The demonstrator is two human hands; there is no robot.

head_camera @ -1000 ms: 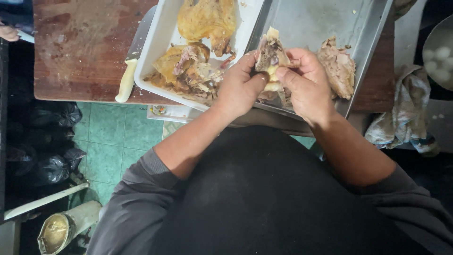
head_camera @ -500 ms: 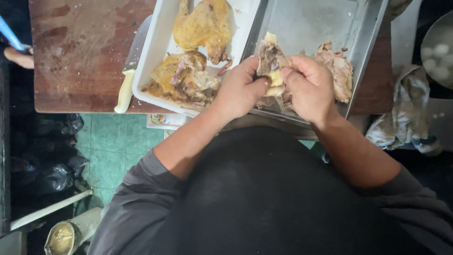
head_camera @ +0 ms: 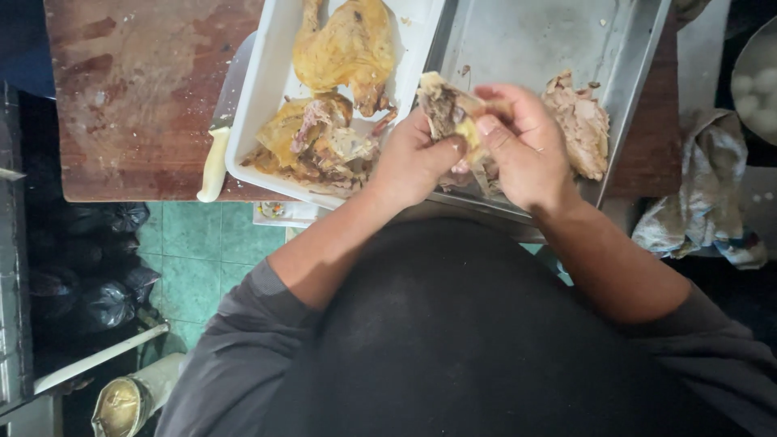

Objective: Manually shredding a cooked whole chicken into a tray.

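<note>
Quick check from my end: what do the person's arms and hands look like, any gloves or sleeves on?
No gloves: the left hand and right hand are bare. Dark grey long sleeves are pushed up to about the elbows, so both forearms are uncovered. No watch, ring or wristband is visible.

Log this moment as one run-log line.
left hand: grips chicken piece | right hand: pinches same piece | position: above metal tray | beside: white tray, knife
</note>
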